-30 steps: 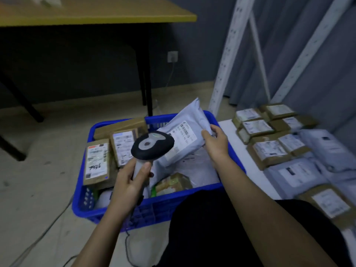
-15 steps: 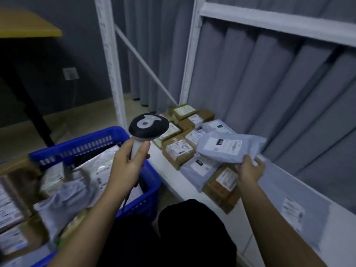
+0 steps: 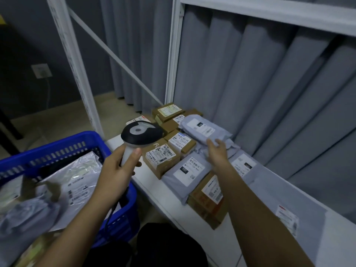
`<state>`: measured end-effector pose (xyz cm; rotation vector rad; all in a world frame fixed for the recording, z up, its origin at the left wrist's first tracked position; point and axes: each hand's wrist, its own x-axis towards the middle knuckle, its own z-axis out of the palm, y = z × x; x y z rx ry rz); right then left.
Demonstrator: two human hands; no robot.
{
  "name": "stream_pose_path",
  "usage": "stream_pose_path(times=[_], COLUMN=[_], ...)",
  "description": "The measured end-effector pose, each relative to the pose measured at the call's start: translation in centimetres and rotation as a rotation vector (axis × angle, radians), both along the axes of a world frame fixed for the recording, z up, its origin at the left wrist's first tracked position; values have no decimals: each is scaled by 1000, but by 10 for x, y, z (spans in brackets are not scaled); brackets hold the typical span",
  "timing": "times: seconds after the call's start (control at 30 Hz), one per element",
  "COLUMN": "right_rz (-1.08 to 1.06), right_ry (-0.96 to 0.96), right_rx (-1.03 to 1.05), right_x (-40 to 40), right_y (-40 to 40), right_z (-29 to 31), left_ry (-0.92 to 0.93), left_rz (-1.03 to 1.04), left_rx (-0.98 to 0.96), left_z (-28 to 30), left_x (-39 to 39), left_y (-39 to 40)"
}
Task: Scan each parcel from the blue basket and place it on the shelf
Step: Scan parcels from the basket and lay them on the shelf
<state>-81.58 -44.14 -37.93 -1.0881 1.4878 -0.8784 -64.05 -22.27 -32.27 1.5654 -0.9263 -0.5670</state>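
Left hand (image 3: 113,170) wrapped round the pale handle of a handheld barcode scanner with a black oval head (image 3: 141,134), thumb up the front of the handle, head tilted up and facing the camera. Scanner cable hanging down from the handle past the wrist, in front of the blue plastic slotted basket (image 3: 63,149). Basket at lower left, holding a clear-and-white plastic mailer with printed label (image 3: 77,182), a grey poly bag (image 3: 25,216) nearest the camera, plus more parcels, blurred, not told apart.

Right hand (image 3: 216,151) stretched out over the white metal shelf board (image 3: 163,201), fingers mostly straight and spread a little, fingertips touching the near edge of a grey poly mailer parcel with a white shipping label (image 3: 204,130). Not curled round it; loose, flat contact only. That grey mailer lying flat on the shelf, on top of other parcels, toward the back by the grey pleated curtain (image 3: 269,93).

Around it on the shelf: brown cardboard box with barcode label (image 3: 161,157) just beside the scanner hand, a second small brown box (image 3: 182,142) behind that, more brown boxes at the back corner by the white upright post (image 3: 173,54). Grey poly mailer marked 231 (image 3: 186,170) under the right wrist, touching a brown carton with a red-printed label (image 3: 208,201) at the shelf's front edge. Flat grey mailer with small label (image 3: 285,214) further right, partly hidden by the right forearm.

Dark clothing at bottom centre. White wall socket (image 3: 41,70) on the dark wall, far left.
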Motion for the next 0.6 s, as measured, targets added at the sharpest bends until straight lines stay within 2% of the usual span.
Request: stream_pose_path(times=[0.17,0.33,0.53,0.6], right_rz=[324,672,1084,1189], right_ry=[59,158,288,301], right_rx=[-222,-320,-457,-445], right_x=[45,109,189,217], right_y=[68,145,226,253], right_z=[4,20,27,23], left_ry=[27,30,176,217], left_rz=[75,207,395,454], left_rx=[-3,-12,-32,-26], left_z=[-1,-9,-27,-35], left_x=[15,43,89,104], left_y=[34,92,193,227])
